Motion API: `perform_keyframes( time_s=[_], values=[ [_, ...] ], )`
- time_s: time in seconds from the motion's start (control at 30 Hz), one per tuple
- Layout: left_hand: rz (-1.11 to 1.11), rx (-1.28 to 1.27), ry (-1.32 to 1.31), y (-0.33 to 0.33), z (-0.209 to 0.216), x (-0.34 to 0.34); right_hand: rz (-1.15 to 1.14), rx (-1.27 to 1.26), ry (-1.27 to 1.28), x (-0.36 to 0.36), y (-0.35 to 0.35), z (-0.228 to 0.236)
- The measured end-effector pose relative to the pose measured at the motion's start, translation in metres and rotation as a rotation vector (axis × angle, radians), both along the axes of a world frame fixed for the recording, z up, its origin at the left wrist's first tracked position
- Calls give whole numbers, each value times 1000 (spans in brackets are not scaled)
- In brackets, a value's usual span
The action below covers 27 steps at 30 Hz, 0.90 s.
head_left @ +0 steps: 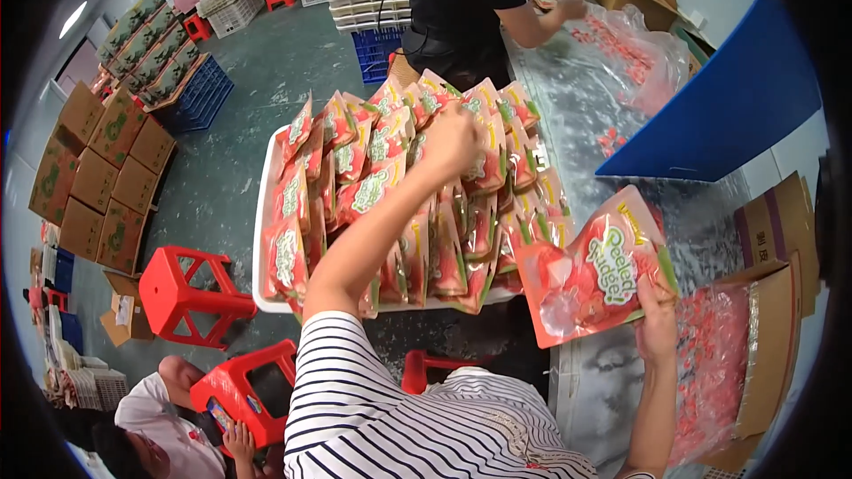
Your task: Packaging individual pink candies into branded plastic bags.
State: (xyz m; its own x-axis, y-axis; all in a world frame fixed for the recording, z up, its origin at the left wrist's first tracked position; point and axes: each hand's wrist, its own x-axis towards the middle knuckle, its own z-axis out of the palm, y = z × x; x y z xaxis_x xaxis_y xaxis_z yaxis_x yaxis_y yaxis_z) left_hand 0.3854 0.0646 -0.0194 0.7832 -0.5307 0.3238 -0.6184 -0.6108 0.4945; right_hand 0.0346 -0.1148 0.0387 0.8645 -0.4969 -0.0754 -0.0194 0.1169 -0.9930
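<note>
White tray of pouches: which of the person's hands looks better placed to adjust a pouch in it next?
Probably the left hand: it is over the pouches in the white tray, though its grip is unclear. The right hand is occupied, holding another pouch to the tray's right.

The tray (pixel 259 275) lies before me with rows of pouches (pixel 364 191) in it, and my left grip (pixel 457 144) is over those toward its far side. To its right runs the table (pixel 603 377); above that, my right grip (pixel 658 324) has a single pouch (pixel 590 266). Farther right, an open carton (pixel 774 346) contains small packets (pixel 710 368). Beyond the single pouch, a partition board (pixel 728 98) stands on the table, with a packet heap (pixel 626 49) past it. A co-worker (pixel 461 0) is behind the tray, stacked trays (pixel 368 4) to the left. Left of my tray stands one stool (pixel 160 288); nearer me, another stool (pixel 235 381) has a person (pixel 164 417) beside it. Stacked cartons (pixel 111 177) lie farther left.
</note>
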Motion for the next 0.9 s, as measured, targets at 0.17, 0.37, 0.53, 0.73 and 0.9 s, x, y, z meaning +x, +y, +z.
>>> perform_keyframes(
  time_s=[0.17,0.37,0.53,0.73,0.9],
  values=[
    [166,139,-55,-11,-39,100,-135,74,-82,63,-7,9],
    [247,457,-92,-45,-55,130,-156,99,-56,144,-17,5],
    [28,573,100,-55,-44,132,-143,56,-142,215,-26,-9],
    [59,236,126,-1,-43,138,-99,20,-204,265,-19,-10],
    [-19,369,207,11,-28,131,-41,32,-224,281,-3,-10]
  ],
)
